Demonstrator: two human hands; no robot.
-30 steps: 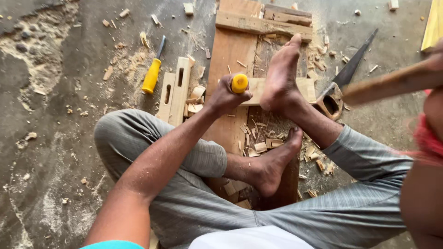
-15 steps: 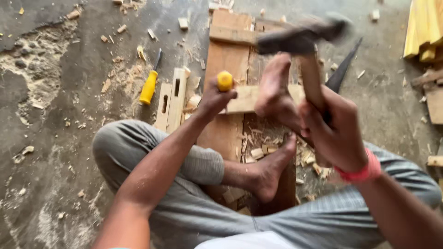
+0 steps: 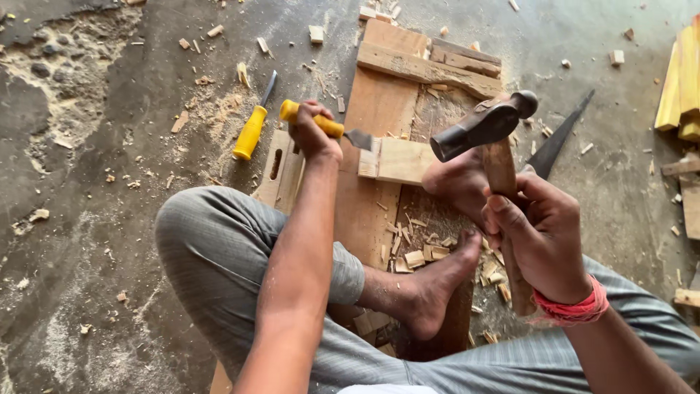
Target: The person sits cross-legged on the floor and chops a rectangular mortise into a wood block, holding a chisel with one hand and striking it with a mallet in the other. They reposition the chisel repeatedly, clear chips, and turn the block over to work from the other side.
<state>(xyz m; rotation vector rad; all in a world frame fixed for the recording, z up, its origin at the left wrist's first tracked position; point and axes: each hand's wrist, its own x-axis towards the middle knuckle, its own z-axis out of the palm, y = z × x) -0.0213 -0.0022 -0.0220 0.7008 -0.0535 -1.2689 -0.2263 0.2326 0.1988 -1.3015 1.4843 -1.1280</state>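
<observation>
Our left hand is wrapped tight around a yellow-handled chisel. Its blade touches a small wood block at three o'clock. Our right hand grips a wooden-handled hammer, head up at eleven o'clock. One foot presses the block. Another yellow chisel lies at nine o'clock on the floor.

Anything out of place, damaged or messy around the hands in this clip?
Yes. Wood chips litter the plank and floor. A patch of concrete floor at upper left is broken and crumbled. A bare foot pins the wood block close to the chisel in the left hand; the right hand holds a hammer.
</observation>
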